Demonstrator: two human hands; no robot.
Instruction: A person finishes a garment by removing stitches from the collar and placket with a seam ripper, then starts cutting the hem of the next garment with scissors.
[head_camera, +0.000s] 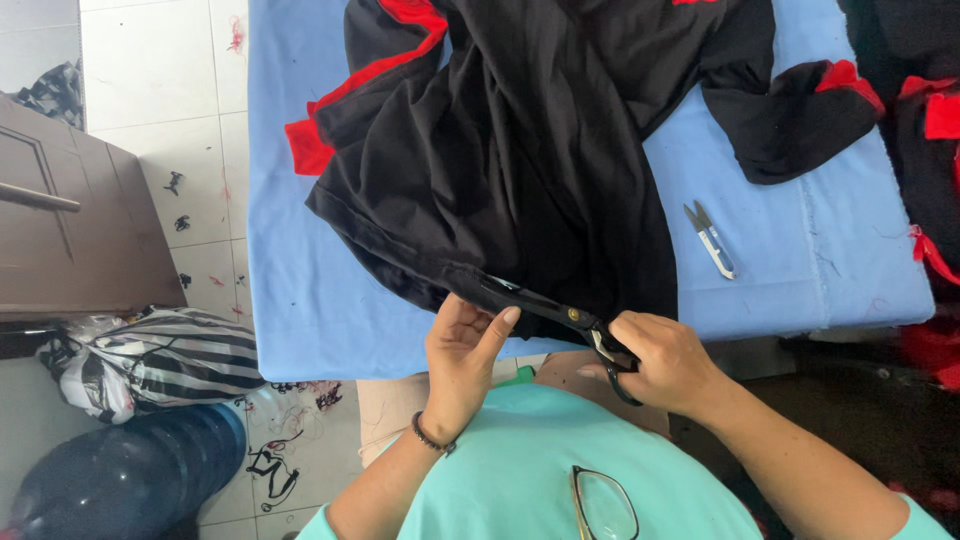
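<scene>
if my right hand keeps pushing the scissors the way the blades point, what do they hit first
The black garment: the right hand holds scissors aimed left along its hem, toward the left hand fingertips, though depth there is unclear.

Garment (540, 150): black knit cloth, matt, soft folds, w/ red cloth trim. Table cover (810, 250): blue woven cloth, matt, slightly fuzzy, stray thread bits. Scissors (560, 312) in right hand (665, 360): dark metal blades, low sheen; black glossy handle loops. Thread snips (710, 240): bright metal, polished. Left hand (462, 355) wore a dark beaded wristband. Floor (150, 70): white tile, glossy. Cabinet (70, 220): brown wood, smooth. Striped bag (160, 360): shiny plastic.
</scene>
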